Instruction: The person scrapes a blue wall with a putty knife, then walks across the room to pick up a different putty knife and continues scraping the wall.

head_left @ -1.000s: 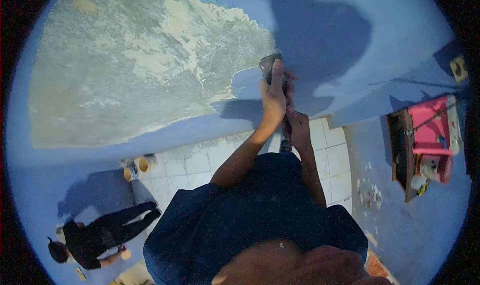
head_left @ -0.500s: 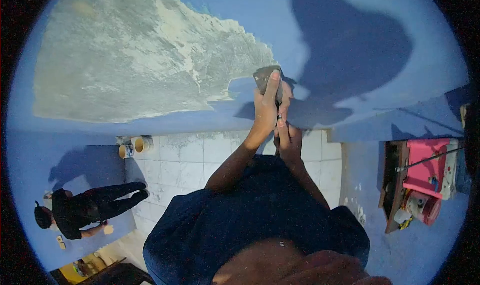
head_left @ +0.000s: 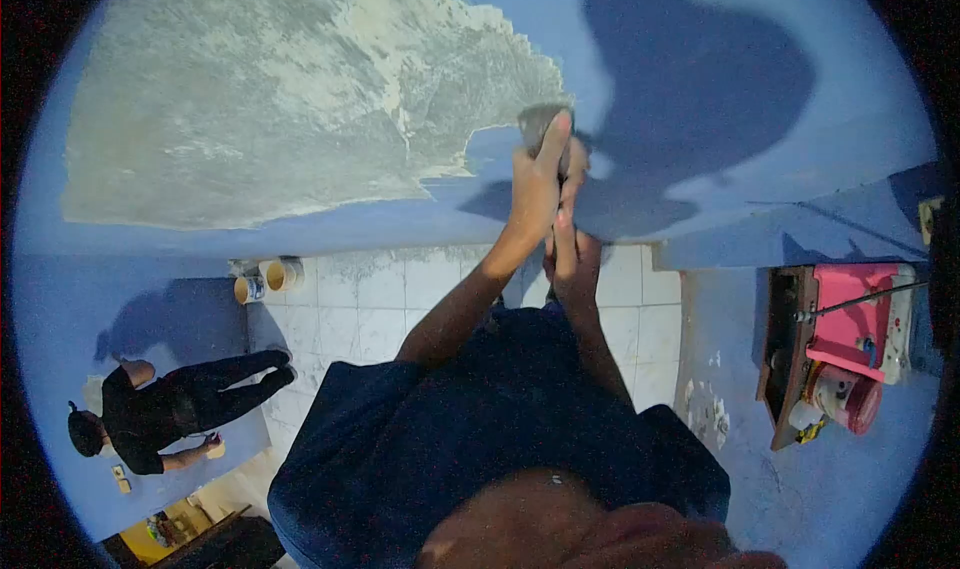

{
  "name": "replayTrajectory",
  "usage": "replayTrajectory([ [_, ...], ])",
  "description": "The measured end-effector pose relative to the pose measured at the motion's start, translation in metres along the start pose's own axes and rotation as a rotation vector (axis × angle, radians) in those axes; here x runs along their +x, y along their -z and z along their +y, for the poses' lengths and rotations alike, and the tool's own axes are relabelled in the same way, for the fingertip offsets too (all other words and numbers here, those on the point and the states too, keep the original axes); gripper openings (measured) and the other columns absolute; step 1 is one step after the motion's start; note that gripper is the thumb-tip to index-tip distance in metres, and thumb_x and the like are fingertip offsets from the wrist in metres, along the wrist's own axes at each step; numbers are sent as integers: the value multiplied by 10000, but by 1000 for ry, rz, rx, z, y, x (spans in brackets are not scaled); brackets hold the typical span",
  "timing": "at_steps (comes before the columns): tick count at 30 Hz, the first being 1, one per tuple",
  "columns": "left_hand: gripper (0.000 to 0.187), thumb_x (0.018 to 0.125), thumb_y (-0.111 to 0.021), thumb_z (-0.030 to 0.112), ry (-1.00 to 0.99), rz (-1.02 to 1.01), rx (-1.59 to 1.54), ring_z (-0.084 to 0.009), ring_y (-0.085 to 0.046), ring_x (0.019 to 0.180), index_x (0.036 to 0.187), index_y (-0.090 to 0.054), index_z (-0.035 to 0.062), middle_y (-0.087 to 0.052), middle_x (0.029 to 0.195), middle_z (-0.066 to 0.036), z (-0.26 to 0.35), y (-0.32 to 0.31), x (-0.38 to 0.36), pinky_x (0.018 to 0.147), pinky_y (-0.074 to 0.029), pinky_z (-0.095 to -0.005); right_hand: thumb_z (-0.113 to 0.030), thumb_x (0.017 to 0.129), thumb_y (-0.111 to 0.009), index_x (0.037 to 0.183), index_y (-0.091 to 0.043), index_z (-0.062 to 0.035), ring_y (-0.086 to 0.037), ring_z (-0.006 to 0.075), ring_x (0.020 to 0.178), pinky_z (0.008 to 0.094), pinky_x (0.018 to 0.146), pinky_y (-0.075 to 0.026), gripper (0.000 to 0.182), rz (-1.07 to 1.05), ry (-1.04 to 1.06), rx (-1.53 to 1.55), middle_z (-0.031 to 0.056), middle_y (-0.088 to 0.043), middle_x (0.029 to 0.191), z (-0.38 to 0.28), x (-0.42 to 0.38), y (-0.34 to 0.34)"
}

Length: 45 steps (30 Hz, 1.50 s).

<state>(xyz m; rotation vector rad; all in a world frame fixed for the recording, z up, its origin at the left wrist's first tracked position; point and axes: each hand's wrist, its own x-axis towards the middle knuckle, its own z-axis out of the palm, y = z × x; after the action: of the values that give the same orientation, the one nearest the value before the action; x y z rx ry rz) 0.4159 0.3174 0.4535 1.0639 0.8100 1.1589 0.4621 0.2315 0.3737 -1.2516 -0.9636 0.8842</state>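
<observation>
A dark, flat-bladed scraper [head_left: 541, 121] is against the blue wall [head_left: 640, 184], at the lower right edge of a bare grey patch [head_left: 250, 119] with ragged, peeling borders. Motion smears the blade. My left hand [head_left: 537, 184] is wrapped around the scraper close to the blade, its thumb lying along the front. Just below, my right hand [head_left: 574, 264] is closed around the lower end of the handle, most of which the fingers hide.
White floor tiles [head_left: 380, 319] lie below the wall. Two buckets [head_left: 283, 273] stand in the left corner. A person in dark clothes [head_left: 185, 404] works at the left wall. To the right, a brown wooden piece of furniture [head_left: 785, 354] stands beside a pink container [head_left: 845, 309] and a tub [head_left: 850, 399].
The view has shifted, so wall and hands appear higher. The scraper stays by the same patch edge, its blade now blurred. At left, the other person's arm has changed position.
</observation>
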Motion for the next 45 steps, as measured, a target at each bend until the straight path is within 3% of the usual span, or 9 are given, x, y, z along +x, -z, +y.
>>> replayTrajectory([
  [5,542,914,-494,456,15,-48,-54,-62,-339,332,556,-516,51,-401,429,11,5,-2,3,335,-239,-228,-298,992,-368,567,-448,-54,-351,84,364,262,365,-262,497,-5,98,-184,-7,-353,434,-14,-2,5],
  [7,539,909,-501,465,57,-7,-48,-60,-341,331,581,-540,38,-414,437,9,-6,0,1,335,-238,-227,-314,989,-380,569,-450,-52,-350,84,364,257,366,-261,499,19,-125,23,-5,-354,434,-1,-6,3],
  [8,553,904,-497,484,85,89,-3,-61,-345,335,610,-568,21,-419,437,4,-9,-2,-7,340,-243,-225,-348,979,-407,559,-442,-68,-340,70,368,246,366,-242,506,110,182,-257,-23,-361,441,13,-8,0],
  [14,598,913,-442,521,87,15,18,-69,-353,348,701,-600,-15,-418,454,4,-18,4,-7,343,-277,-233,-354,969,-441,531,-444,-83,-322,69,352,250,362,-236,515,52,-166,92,-27,-385,438,2,-17,3],
  [23,568,953,-338,511,102,-87,-270,-76,-390,380,849,-560,-1,-468,562,-19,-19,2,-23,351,-323,-214,-284,981,-430,546,-451,-69,-329,60,359,250,364,-236,485,99,159,-157,-30,-388,439,1,-8,8],
  [26,552,952,-364,500,98,-9,-182,-81,-392,365,807,-553,2,-437,526,-12,-25,3,-24,330,-321,-220,-244,988,-411,547,-442,-66,-343,58,370,250,369,-243,476,-6,-81,26,-28,-392,442,-2,-15,11],
  [32,520,937,-440,477,125,51,-137,-88,-371,322,730,-541,11,-395,468,-8,-17,-2,-23,301,-304,-230,-233,954,-499,557,-467,-35,-391,77,414,271,398,-280,445,-32,-34,96,-10,-412,452,0,-14,12],
  [39,523,949,-411,470,83,81,49,-86,-391,333,747,-550,7,-409,484,-4,-19,1,-23,316,-320,-220,-46,863,-535,931,-579,94,-446,138,427,295,409,-342,161,-154,107,-68,46,-440,527,57,-12,11],
  [45,525,955,-399,458,65,75,175,-86,-413,353,760,-560,-2,-433,511,-12,-14,17,-26,319,-340,-224,60,677,-602,1045,-551,131,-502,212,478,332,441,-393,378,-84,121,-147,112,-488,609,75,-19,-16],
])
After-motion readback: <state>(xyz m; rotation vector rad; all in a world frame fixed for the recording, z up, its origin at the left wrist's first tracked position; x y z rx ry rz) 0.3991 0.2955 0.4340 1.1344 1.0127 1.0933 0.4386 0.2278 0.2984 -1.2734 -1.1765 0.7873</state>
